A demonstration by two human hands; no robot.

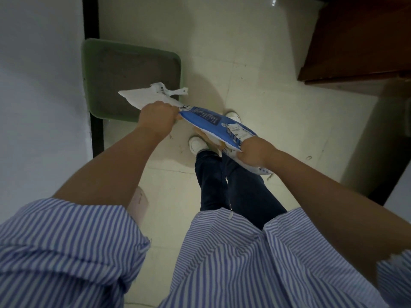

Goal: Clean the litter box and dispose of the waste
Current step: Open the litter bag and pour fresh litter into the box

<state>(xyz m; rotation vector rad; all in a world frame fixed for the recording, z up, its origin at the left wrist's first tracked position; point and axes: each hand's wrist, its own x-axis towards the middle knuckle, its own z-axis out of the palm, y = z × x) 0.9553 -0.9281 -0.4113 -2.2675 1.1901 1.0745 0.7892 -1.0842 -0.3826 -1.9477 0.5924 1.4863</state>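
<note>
Held level between both hands: blue-and-white litter bag (213,125). Left hand (159,116) clenched around its neck, right hand (253,152) pinching the bottom corner. Beyond the left hand, green litter box (131,78). Best tipped slowly, mouth over the box.

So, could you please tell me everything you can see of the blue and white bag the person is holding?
The blue and white plastic bag is held flat and roughly level above the tiled floor, slanting from upper left to lower right in the head view. Its middle is blue with blurred print and a white label; its white end reaches over the near edge of the green litter tray. The left hand grips it near that white end, the right hand grips the other end. It looks limp and mostly empty.
</note>
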